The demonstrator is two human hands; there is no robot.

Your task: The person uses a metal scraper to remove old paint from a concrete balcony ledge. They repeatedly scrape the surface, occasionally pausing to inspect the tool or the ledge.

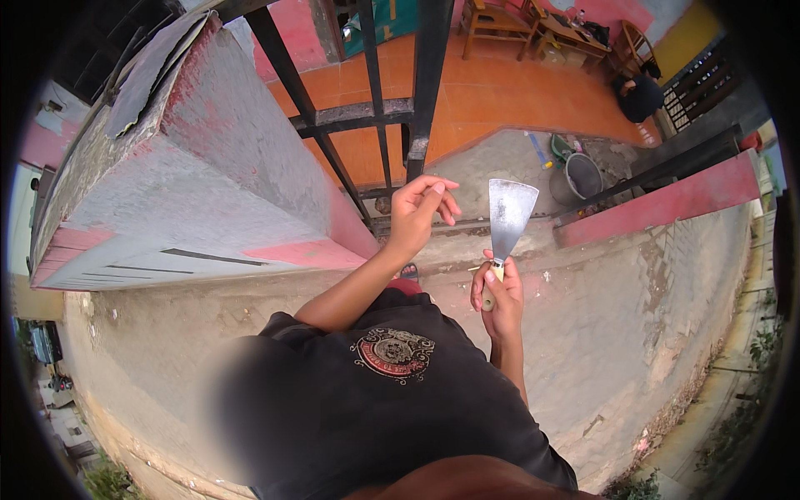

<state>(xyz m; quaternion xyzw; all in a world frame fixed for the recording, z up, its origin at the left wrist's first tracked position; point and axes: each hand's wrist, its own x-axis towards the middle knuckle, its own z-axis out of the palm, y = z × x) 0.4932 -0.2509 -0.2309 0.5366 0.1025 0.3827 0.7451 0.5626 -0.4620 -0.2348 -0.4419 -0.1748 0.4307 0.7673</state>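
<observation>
My right hand (pixel 508 304) is closed around the pale handle of a putty knife (pixel 512 210), whose wide metal blade points up and away from me. Grey smudges mark the blade. To its left, my raised left hand (pixel 413 218) has loosely bent fingers, some apart, with nothing visible in them. Just beyond that hand stands a dark metal gate (pixel 354 115); whether they touch, I cannot tell. Left of my left arm rises a wall pillar (pixel 250 158) with worn pink and grey paint.
A low pink wall (pixel 667 200) runs along the right. Behind it sit a bucket (pixel 583 177) and a green container (pixel 562 148). Farther off, a person (pixel 640 96) is on the orange tiled floor (pixel 500 92), near wooden chairs (pixel 497 21) and a table (pixel 575 33).
</observation>
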